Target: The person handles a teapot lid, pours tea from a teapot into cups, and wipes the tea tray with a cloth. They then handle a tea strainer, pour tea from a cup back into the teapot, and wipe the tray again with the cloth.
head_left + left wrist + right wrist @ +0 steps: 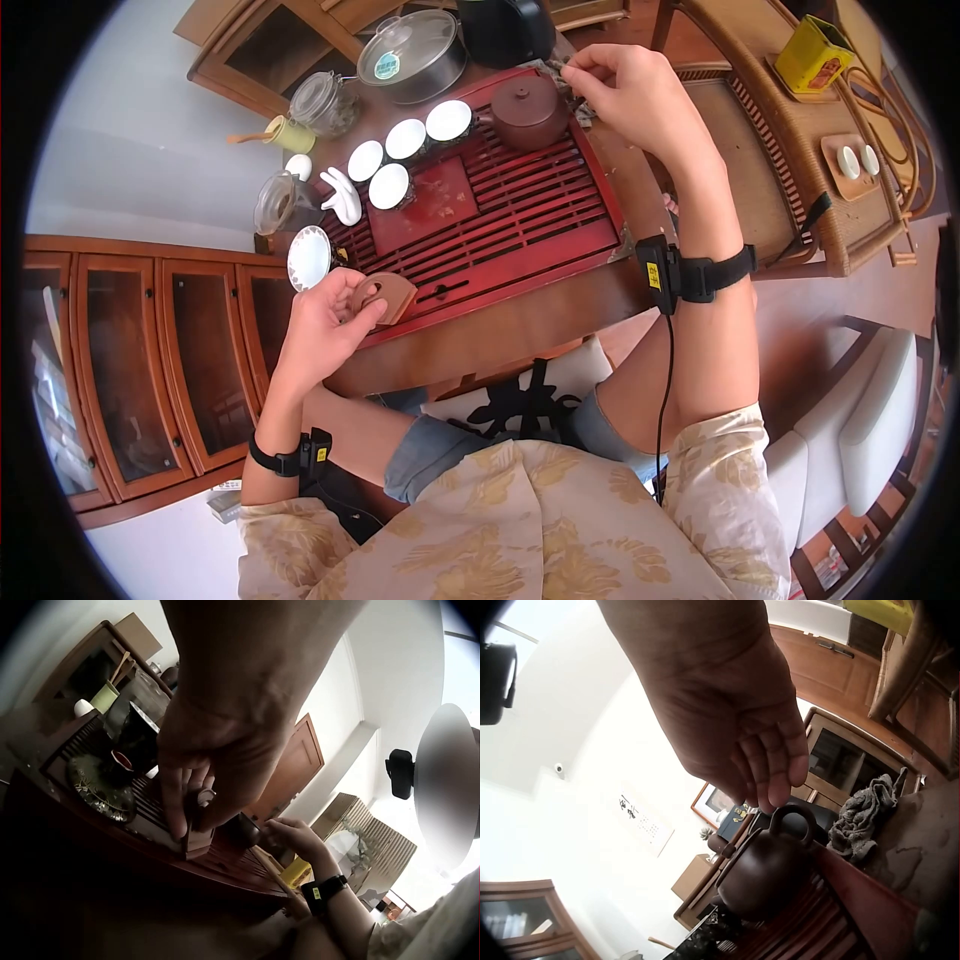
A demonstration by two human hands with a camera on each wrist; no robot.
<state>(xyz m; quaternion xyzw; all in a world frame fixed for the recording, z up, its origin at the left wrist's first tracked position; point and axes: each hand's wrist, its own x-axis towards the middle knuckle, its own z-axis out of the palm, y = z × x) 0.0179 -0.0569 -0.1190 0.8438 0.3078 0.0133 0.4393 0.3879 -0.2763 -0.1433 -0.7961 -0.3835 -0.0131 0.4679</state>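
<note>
Over the near left corner of the red tea tray, left hand pinches a small brown piece with a round hole — thumb on one side, fingers on the other. Piece is held up at the tray edge, just beside a white patterned cup.

At the tray's far right corner, right hand hangs by the handle of a dark brown teapot, fingers loosely bent, thumb near forefinger. Cannot tell whether the fingertips touch the handle or grip anything. Teapot stands upright on the tray. Grey cloth lies crumpled beside the tray, near that handle.

On the tray's far left part, four white-lined cups sit close together, left of the teapot. White figurine stands left of them.

Beyond the tray: lidded metal pot, dark kettle, lidded glass jar, pale green holder with a wooden tool. Glass pitcher left of the tray. Right of the tray — wicker stand with yellow tin.
</note>
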